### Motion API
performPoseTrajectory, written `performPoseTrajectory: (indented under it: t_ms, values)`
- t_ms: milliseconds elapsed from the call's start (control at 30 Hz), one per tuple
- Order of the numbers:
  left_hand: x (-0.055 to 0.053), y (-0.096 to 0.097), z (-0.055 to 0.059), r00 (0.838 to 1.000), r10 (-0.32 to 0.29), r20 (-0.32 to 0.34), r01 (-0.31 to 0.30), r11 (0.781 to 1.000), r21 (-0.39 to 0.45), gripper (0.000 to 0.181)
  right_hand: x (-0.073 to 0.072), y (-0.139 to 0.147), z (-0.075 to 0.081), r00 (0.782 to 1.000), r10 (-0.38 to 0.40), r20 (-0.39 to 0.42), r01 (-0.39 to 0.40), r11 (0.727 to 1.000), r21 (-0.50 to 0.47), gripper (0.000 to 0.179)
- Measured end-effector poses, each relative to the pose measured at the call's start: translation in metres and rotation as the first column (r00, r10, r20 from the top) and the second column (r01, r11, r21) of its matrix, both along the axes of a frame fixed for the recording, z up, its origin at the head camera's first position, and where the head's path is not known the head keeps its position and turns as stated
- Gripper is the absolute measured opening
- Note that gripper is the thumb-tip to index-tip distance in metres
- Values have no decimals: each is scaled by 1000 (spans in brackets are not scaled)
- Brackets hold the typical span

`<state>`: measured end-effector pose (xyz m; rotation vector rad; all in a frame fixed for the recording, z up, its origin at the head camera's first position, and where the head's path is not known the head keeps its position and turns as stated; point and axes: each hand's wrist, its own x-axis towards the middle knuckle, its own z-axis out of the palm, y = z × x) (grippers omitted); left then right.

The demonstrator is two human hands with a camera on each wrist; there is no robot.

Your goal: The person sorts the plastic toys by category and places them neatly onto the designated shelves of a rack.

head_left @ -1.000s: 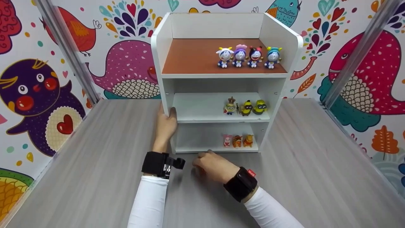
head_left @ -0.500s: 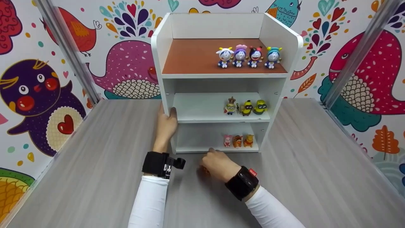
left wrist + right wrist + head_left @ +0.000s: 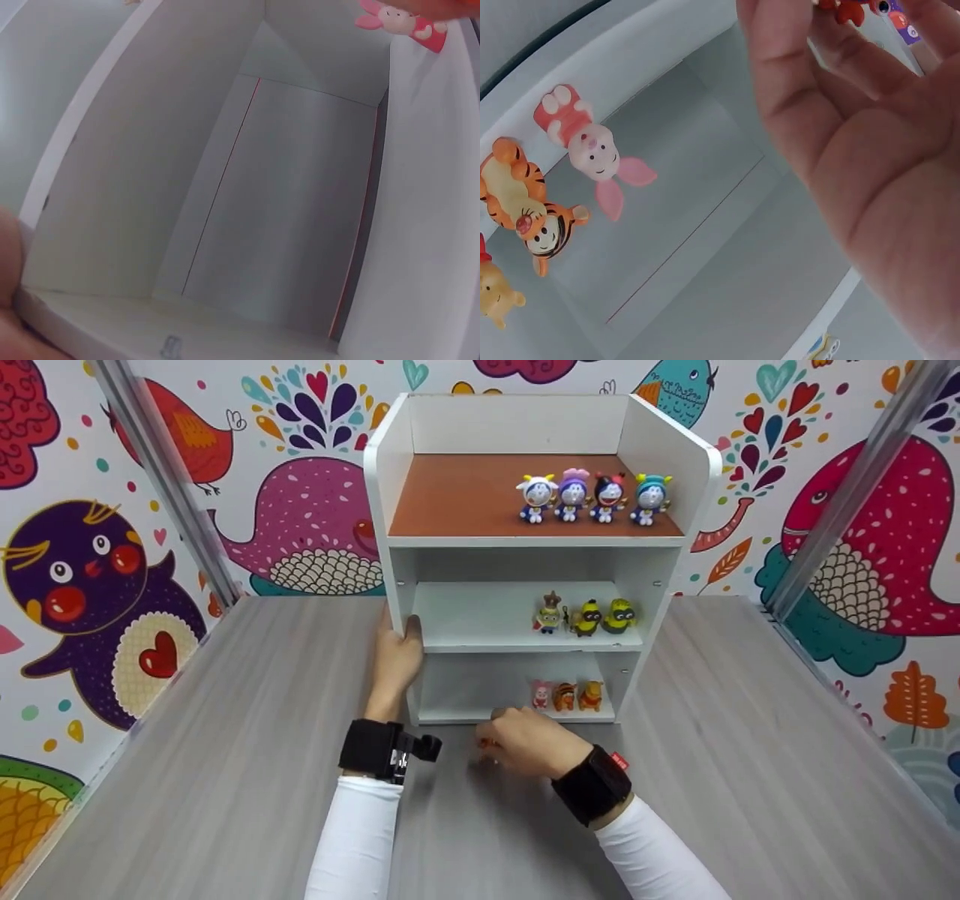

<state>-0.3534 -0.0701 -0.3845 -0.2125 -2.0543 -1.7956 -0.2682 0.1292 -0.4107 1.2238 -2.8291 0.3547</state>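
My left hand (image 3: pixel 397 660) grips the left side panel of a white three-tier shelf (image 3: pixel 532 542), thumb at the front edge. Just in front of the bottom tier, my right hand (image 3: pixel 532 741) pinches a small red-orange toy figure (image 3: pixel 847 10), mostly hidden by the fingers. On the bottom tier's right half stand a pink Piglet figurine (image 3: pixel 592 146), a striped Tigger figurine (image 3: pixel 525 195) and a yellow Pooh figurine (image 3: pixel 496 292). In the left wrist view, the Piglet figurine (image 3: pixel 397 19) shows at the top, partly covered by a blurred finger.
Three yellow Minion figurines (image 3: pixel 588 619) occupy the middle tier's right side. Several Doraemon figurines (image 3: pixel 572 496) line the right of the brown top tier (image 3: pixel 457 499). The shelf stands on a grey wood-grain table (image 3: pixel 247 750), with cartoon-printed walls (image 3: pixel 315 502) around it.
My right hand has moved right and slightly up toward the bottom tier's front edge, carrying the small red-orange toy figure. The left hand keeps its grip on the side panel.
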Motion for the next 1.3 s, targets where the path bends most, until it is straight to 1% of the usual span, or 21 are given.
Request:
performPoseTrajectory:
  t_ms: [133, 333, 400, 567, 667, 767, 867, 967, 1100, 1200, 1300]
  values:
    - [0, 0, 0, 1000, 1, 1, -1, 1000, 4, 56, -1, 0, 2, 1000, -11, 23, 11, 1000, -8, 11]
    - [1, 0, 0, 1000, -3, -8, 3, 1000, 1, 56, -3, -1, 1, 999, -27, -32, 27, 999, -25, 10]
    - [1, 0, -1, 1000, -1, -15, 1, 1000, -4, 56, -3, -1, 2, 999, -21, -39, 20, 999, -36, 10]
    - [0, 0, -2, 1000, 3, -25, -3, 1000, -6, 57, -4, -1, 4, 1000, 18, -15, -20, 996, -83, 13]
    - [0, 0, -2, 1000, 7, -19, -7, 1000, -9, 58, -4, 1, 4, 999, 32, -28, -35, 994, -100, 13]
    - [0, 0, -1, 1000, 8, -20, -9, 1000, -17, 58, -4, 2, 5, 999, 31, -29, -33, 994, -105, 15]
    - [0, 0, -1, 1000, 12, -22, -13, 1000, -19, 57, -3, 3, 8, 1000, 17, -8, -18, 995, -102, 19]
    - [-1, -1, -1, 1000, 10, -19, -10, 1000, -12, 57, 0, 3, 15, 1000, 6, 0, -6, 995, -103, 24]
    - [-1, -1, -2, 1000, 6, -14, -6, 1000, -1, 57, 6, 7, 30, 999, 10, -44, -16, 990, -139, 33]
    - [0, -1, -1, 1000, 11, -6, -11, 1000, -2, 57, 12, 11, 47, 995, 11, -99, -31, 978, -204, 38]
    - [0, 0, 0, 1000, 11, -8, -11, 1000, -5, 57, 18, 15, 72, 986, 22, -163, -68, 958, -280, 34]
